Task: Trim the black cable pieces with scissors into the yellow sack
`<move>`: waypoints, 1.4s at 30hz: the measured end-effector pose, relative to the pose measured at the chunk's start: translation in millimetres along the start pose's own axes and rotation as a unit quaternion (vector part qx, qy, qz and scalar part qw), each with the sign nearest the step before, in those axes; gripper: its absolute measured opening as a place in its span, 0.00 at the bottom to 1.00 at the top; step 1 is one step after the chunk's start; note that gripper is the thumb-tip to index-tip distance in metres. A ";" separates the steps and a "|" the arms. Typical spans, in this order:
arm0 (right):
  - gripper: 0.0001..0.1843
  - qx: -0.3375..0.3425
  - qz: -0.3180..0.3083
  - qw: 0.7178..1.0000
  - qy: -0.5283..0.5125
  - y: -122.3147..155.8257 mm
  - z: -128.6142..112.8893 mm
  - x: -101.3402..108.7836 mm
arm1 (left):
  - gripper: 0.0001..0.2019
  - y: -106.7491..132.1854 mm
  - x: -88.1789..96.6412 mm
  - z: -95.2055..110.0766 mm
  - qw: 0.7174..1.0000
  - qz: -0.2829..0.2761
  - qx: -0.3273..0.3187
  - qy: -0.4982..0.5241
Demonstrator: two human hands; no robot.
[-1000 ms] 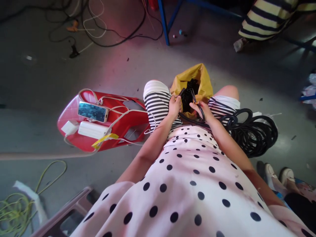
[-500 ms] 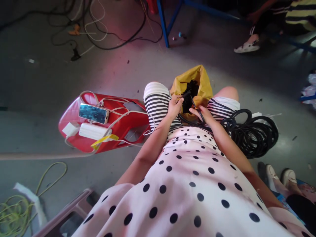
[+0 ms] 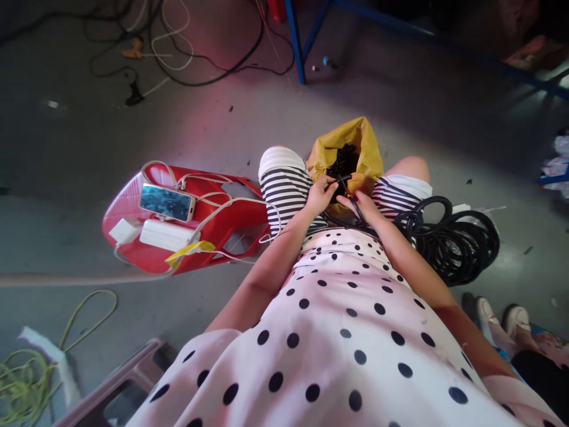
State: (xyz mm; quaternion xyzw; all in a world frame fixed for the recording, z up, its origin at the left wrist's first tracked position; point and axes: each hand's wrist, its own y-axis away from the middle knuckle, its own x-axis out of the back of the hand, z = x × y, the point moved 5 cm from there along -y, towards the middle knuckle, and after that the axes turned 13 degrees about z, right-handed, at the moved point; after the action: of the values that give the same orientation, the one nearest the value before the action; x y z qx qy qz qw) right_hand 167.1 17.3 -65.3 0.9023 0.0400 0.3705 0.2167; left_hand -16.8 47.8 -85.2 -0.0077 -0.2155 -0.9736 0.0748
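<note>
My left hand [image 3: 320, 197] is closed in a pinch on a short black tube-like piece [image 3: 344, 179]. Close by on the right, my right hand [image 3: 362, 206] grips a thin black cable [image 3: 357, 209], its end reaching up toward that piece. Whether the two touch, I cannot tell. Just beyond both hands, between my knees, a yellow bag [image 3: 371, 148] gapes wide with many small black parts [image 3: 347, 157] inside. A thick coil of black cable [image 3: 471, 249] hangs at my right side, and strands of it run across my lap.
On my left stands a red stool [image 3: 213, 231] bearing a phone [image 3: 166, 203], a white power bank [image 3: 166, 235] and white cords. Loose cables [image 3: 213, 83] lie ahead near a blue metal frame [image 3: 296, 41]. Yellow-green cord [image 3: 26, 379] lies lower left. Another person's shoes [image 3: 518, 320] are at lower right.
My left hand has shifted slightly right and down, bringing the black piece closer to the right hand. At upper right, the other person's foot has moved back under the blue frame.
</note>
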 end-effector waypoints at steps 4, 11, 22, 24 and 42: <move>0.32 -0.008 -0.006 1.000 0.018 -6.5 -3.9 2.0 | 0.06 3.1 0.9 9.5 0.998 0.020 -0.051 -0.042; 0.32 -0.011 -0.031 0.999 0.029 -11.3 -7.4 -0.9 | 0.06 0.4 -1.3 7.6 0.997 -0.022 -0.048 -0.056; 0.28 0.016 0.026 0.997 0.065 -21.2 -2.7 -6.2 | 0.04 -7.0 -4.0 -2.4 0.998 -0.035 -0.033 -0.050; 0.30 0.016 0.040 0.998 0.055 -21.7 -3.0 -7.5 | 0.03 -7.6 -3.4 -3.1 0.998 -0.024 -0.032 -0.051; 0.34 -0.054 0.034 0.967 -0.248 60.9 -21.1 56.4 | 0.12 -9.4 1.6 7.0 0.988 0.093 0.089 0.088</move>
State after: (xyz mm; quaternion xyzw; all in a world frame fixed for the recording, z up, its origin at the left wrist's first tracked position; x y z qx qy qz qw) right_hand 188.0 -16.9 10.3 0.9539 -0.0660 0.1441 0.2550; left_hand -19.9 59.0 -82.8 0.0643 -0.2918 -0.9364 0.1840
